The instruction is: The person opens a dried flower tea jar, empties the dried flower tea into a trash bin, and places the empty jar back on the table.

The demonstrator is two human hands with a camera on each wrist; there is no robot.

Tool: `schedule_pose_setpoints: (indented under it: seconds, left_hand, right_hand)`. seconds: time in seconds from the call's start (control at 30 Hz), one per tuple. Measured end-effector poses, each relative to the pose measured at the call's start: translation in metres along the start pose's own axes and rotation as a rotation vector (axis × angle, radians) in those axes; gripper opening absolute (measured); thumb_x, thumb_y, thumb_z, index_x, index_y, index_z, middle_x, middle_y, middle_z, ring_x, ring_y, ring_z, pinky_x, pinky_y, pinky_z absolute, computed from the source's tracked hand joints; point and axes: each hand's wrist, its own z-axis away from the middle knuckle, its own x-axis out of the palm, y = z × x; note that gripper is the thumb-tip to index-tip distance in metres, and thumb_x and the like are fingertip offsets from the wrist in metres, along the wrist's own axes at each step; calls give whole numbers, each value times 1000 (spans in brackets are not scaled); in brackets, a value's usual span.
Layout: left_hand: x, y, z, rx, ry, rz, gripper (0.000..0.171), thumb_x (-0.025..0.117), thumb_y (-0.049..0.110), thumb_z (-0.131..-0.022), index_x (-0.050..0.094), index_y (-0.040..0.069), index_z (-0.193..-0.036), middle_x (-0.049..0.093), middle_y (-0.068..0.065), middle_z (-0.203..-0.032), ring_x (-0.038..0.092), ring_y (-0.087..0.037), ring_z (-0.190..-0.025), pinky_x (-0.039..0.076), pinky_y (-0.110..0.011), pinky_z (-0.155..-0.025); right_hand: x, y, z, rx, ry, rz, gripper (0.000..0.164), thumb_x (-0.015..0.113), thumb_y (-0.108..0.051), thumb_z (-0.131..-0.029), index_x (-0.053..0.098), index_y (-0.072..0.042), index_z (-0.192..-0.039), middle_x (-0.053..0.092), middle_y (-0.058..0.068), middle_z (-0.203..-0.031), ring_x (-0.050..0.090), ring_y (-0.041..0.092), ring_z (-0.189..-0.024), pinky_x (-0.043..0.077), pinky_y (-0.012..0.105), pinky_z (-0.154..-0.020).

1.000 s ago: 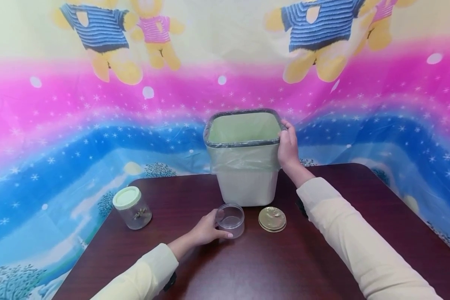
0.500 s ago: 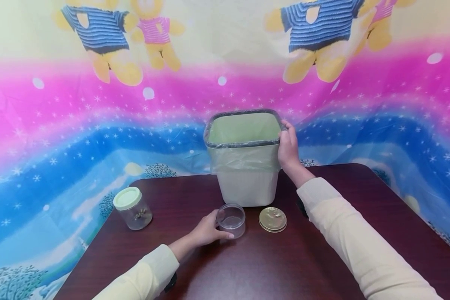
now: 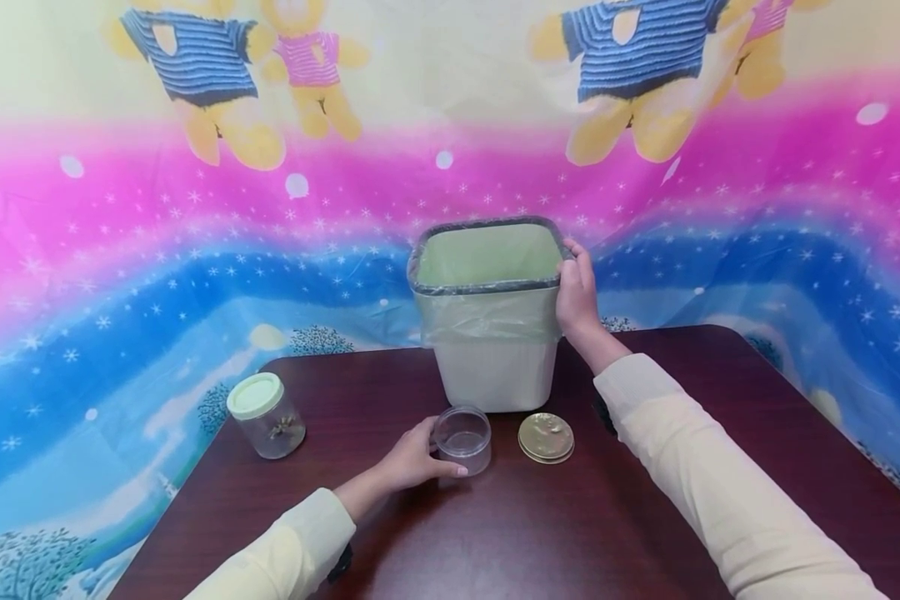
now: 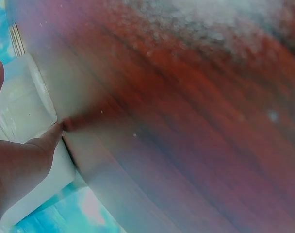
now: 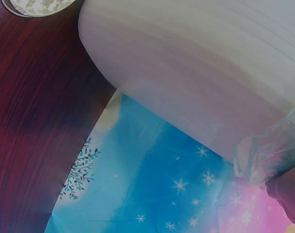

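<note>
In the head view my left hand [image 3: 412,458] holds a small clear plastic jar [image 3: 467,454] without a lid, thumb at its front and fingers round its left side. The jar stands on the table, in front of a pale trash can [image 3: 495,375] lined with a thin plastic bag [image 3: 487,317]. My right hand [image 3: 577,296] grips the can's right rim, where a dark grey ring [image 3: 487,289] goes round the top. In the right wrist view only a bit of that hand [image 5: 288,191] shows, against the bag. A gold round lid [image 3: 546,437] lies right of the jar.
A clear jar with a pale green lid [image 3: 266,417] stands at the table's left, with something small and brownish inside. The dark red-brown table [image 3: 495,533] ends just behind the can. A printed cloth [image 3: 330,275] hangs behind and at both sides.
</note>
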Motion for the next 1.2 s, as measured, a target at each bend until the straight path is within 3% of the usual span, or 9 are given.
schedule_pose_setpoints:
  seconds: [0.2, 0.47, 0.8, 1.2]
  left_hand:
    - [-6, 4, 0, -2, 21, 0, 93, 87, 26, -73, 35, -9, -142, 51, -24, -134, 55, -35, -119, 47, -44, -96]
    - [-20, 17, 4, -16, 62, 4, 89, 84, 25, -77, 34, -5, -145, 46, -24, -141, 48, -36, -127, 43, -47, -100]
    - [-44, 26, 10, 0, 237, 10, 86, 86, 25, -76, 39, -1, -143, 48, -20, -140, 47, -37, -128, 39, -50, -103]
    - [-84, 31, 33, 26, 400, -38, 90, 86, 28, -75, 35, 2, -145, 41, -18, -146, 41, -33, -133, 36, -45, -107]
  right_hand:
    - [0, 0, 0, -1, -8, 6, 55, 28, -16, -92, 34, -3, -145, 27, 5, -156, 30, 22, -135, 26, 42, -108]
    - [-1, -1, 0, 4, -9, 5, 54, 28, -16, -93, 34, -4, -145, 27, 5, -156, 32, 24, -134, 27, 42, -107]
    - [0, 1, -2, 13, -3, 5, 54, 28, -17, -93, 35, -5, -145, 27, 3, -157, 31, 21, -136, 27, 40, -108]
    - [1, 0, -2, 12, 0, 8, 54, 29, -17, -93, 35, -5, -145, 28, 4, -157, 28, 19, -138, 25, 39, -110]
